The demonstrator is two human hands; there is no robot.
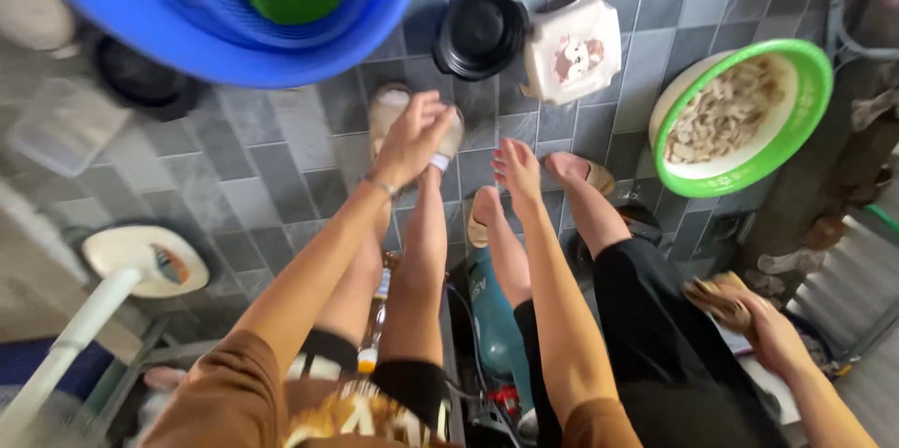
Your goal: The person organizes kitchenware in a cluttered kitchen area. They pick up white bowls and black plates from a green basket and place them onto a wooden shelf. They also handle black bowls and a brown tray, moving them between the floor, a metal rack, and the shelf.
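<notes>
Both my arms reach forward out of brown sleeves, over my bare legs. My left hand (417, 134) hangs above my sandalled foot (386, 109), a thin bracelet on its wrist, fingers loosely bent and holding nothing. My right hand (517, 170) is stretched flat with the fingers together, empty, just above another person's foot (484, 214). A black round container (479, 31) and a white box lid with a cartoon picture (573, 55) lie on the grey tiled floor beyond my hands.
A blue basket (140, 27) with green lids sits top left. A green-rimmed bowl (805, 120) of pale pieces is at right. A person in black trousers (655, 336) holds something brown in one hand (763, 322). A teal power tool (496, 326) lies between the legs; a white fan base (140, 261) stands at left.
</notes>
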